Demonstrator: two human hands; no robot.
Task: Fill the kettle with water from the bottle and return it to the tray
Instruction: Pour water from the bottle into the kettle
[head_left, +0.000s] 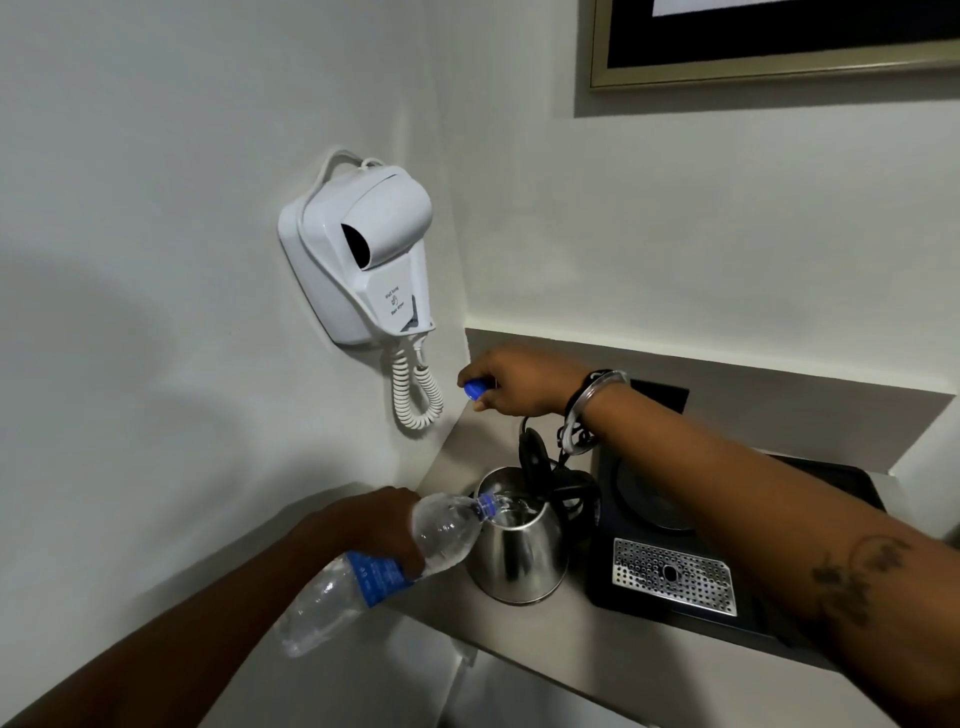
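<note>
Tilted bottle (384, 566) over water-holding kettle (517, 551)

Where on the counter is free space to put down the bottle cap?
Free: the counter strip behind the kettle, toward the corner under the right hand holding the cap, and the front strip before the kettle and black tray. Crowded: between kettle and tray, and the kettle mouth, where the left hand tilts the bottle.

Plain white walls (156, 156) meet in a corner near the frame's centre, and a white wall-mounted hair dryer (363, 254) with a coiled cord (415, 395) hangs on the left one. At upper right is a gold-framed dark panel (779, 47). A beige counter (545, 649) fills the lower right, dimly lit.
</note>
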